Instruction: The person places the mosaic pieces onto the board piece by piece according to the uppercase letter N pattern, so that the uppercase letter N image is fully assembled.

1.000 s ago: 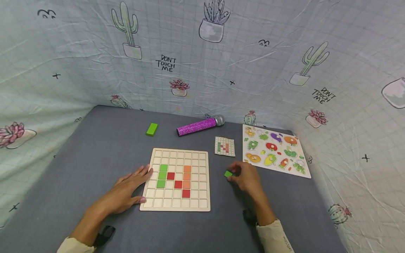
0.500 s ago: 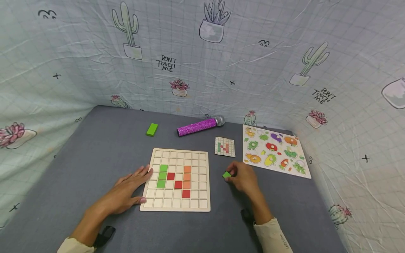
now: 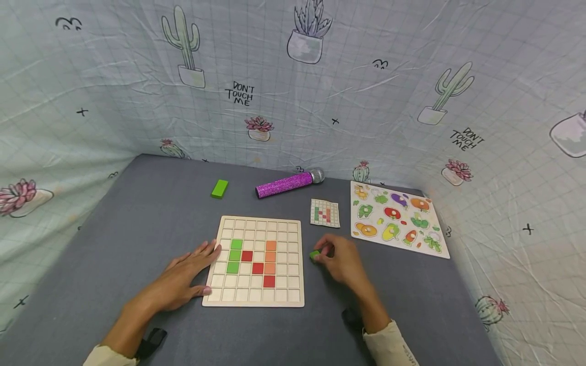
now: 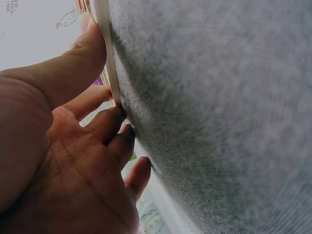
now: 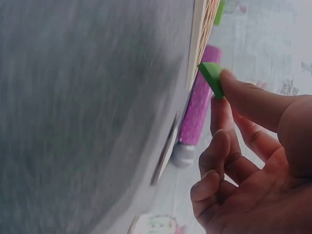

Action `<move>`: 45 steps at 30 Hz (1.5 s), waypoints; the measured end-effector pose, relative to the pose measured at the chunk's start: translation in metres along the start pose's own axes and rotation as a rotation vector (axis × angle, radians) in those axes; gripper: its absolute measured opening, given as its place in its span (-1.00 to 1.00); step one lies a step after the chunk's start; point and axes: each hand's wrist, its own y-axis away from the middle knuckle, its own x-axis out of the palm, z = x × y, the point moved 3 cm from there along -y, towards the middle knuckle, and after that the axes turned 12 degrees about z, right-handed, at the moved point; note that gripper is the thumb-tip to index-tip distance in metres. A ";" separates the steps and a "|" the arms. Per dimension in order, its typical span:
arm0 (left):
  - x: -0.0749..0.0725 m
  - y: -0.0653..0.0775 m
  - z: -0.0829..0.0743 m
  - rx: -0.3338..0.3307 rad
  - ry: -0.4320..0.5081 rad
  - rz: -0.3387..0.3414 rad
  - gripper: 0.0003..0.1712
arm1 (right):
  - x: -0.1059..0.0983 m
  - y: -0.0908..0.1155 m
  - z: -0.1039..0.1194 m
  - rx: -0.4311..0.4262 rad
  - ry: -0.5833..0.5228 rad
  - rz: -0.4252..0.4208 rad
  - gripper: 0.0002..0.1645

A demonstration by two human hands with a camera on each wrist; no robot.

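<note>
A wooden grid board lies on the grey table, with three green tiles in a column, three red tiles on a diagonal and three orange tiles in a column. Along its left edge rests my left hand, fingers extended, fingertips and thumb on the border; the left wrist view shows the thumb against the board's side. Just off the right edge, my right hand pinches a small green tile between thumb and forefinger. Its other fingers curl loosely.
Behind the board lie a green block and a purple glitter microphone. A small pattern card shows a similar coloured grid. To its right is a vegetable puzzle board. A printed cloth hangs around the table.
My right hand has moved left with the green tile, from beside the card to close by the board's right edge. My left hand stays where it was.
</note>
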 end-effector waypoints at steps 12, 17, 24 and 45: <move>0.000 0.000 0.000 -0.012 0.000 0.003 0.13 | 0.019 0.004 0.035 -0.063 -0.050 0.034 -0.76; 0.000 0.000 0.000 -0.013 0.008 0.009 0.13 | 0.027 0.001 0.048 -0.094 -0.058 0.063 -0.76; -0.001 0.001 -0.001 -0.001 0.011 0.006 0.13 | 0.037 -0.003 0.069 -0.127 -0.059 0.111 -0.79; -0.001 0.001 -0.003 0.001 0.012 -0.001 0.11 | 0.076 -0.011 0.115 -0.142 -0.011 0.218 -0.73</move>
